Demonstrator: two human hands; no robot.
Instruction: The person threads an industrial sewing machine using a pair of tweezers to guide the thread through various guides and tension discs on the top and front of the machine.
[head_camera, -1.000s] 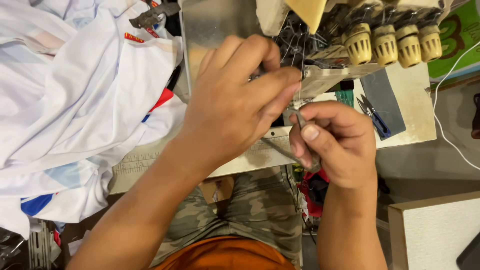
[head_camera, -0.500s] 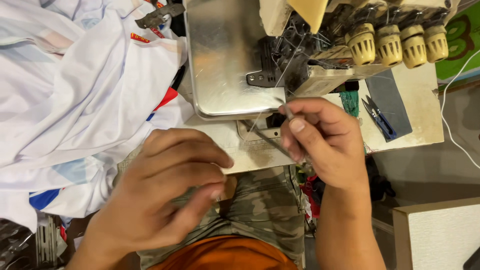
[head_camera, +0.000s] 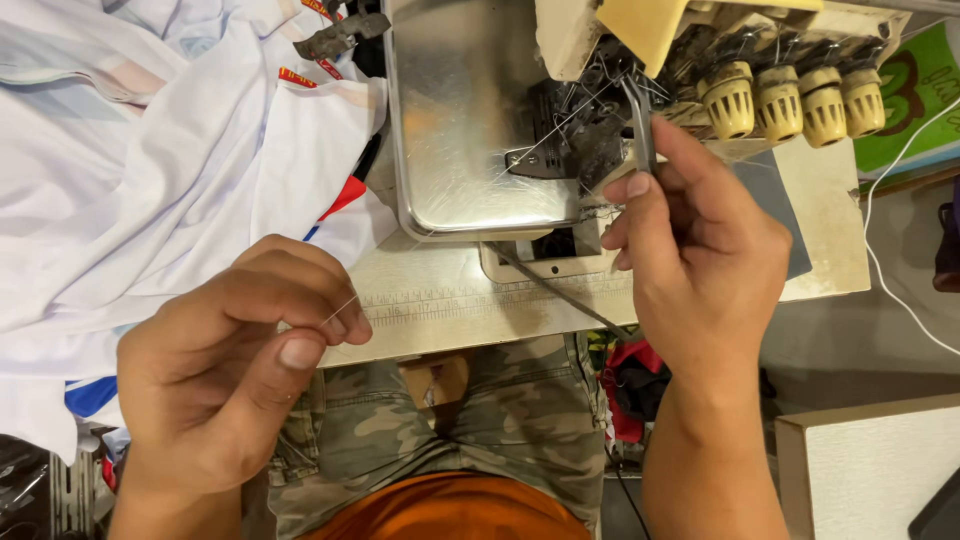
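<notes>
My left hand (head_camera: 235, 375) pinches a thin thread (head_camera: 345, 308) between thumb and forefinger, low at the left above my lap. My right hand (head_camera: 700, 260) grips metal tweezers (head_camera: 640, 125) whose tips reach into the dark needle and looper area (head_camera: 575, 135) of the sewing machine. The thread runs taut from that area across the shiny metal plate (head_camera: 460, 110) toward my left fingers. Four cream tension dials (head_camera: 790, 100) sit on the machine's right side.
White garments (head_camera: 150, 160) with red and blue trim are piled on the left of the table (head_camera: 470, 300). A white cable (head_camera: 900, 250) hangs at the right. A pale board corner (head_camera: 860, 470) stands at the lower right. My camouflage trousers (head_camera: 450, 430) are below.
My left hand has drawn back from the machine to my lap, pulling the thread out. My right hand has lifted the tweezers up into the needle area.
</notes>
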